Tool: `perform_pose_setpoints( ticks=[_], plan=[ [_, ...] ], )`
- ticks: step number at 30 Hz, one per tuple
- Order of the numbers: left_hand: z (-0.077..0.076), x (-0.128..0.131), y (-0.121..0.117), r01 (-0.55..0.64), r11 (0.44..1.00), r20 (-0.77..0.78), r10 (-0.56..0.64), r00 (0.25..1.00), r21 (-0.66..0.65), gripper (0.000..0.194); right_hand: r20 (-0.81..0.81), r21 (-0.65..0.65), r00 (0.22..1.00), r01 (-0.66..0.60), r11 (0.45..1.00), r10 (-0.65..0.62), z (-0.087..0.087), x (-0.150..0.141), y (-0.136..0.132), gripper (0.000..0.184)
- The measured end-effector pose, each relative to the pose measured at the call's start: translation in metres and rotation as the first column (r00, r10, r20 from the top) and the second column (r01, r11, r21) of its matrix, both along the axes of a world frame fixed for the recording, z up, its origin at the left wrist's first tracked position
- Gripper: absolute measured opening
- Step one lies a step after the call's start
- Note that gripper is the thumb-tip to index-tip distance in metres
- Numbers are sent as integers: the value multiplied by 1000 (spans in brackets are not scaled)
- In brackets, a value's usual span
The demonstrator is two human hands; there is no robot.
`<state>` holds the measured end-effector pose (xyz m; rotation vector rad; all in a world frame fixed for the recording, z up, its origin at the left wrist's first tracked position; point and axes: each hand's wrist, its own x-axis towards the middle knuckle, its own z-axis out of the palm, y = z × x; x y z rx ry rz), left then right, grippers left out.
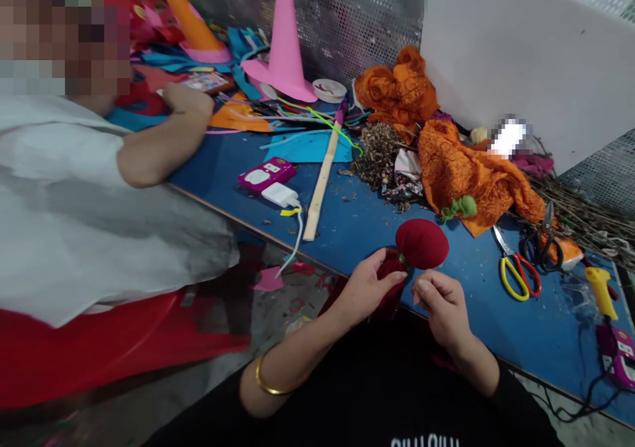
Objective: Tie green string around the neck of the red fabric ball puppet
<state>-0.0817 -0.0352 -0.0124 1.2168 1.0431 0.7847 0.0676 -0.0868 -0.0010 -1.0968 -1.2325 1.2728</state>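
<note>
A dark red stuffed cloth ball (422,244) sits above the table's front edge, its neck bound with greenish thread. Below that binding, loose red cloth hangs toward my lap. My left hand (368,284) is closed around the gathered neck, thumb and fingers on either side of it. Just right of the neck is my right hand (441,301), its fingers curled into a pinch. Whatever lies in that pinch, perhaps the thread's end, is too small to make out. A small green yarn bundle (464,206) lies beyond the ball on orange cloth.
Scissors with red and yellow handles (520,275), black scissors (544,242) and a yellow glue gun (601,293) lie to the right. Orange patterned cloth (476,176) is heaped behind. A wooden stick (322,186) and purple device (266,174) lie left, near a co-worker's arm (159,139).
</note>
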Motion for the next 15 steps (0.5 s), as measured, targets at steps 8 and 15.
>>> perform_pose_setpoints(
  ticks=[8,15],
  plan=[
    [-10,5,-6,-52,982,-182,86,979,183,27,187,59,978,80,995,-89,15,-7,-12,35],
    [-14,4,-5,-20,984,-289,71,955,175,31,218,104,973,53,993,-75,11,-9,-13,36]
  ],
)
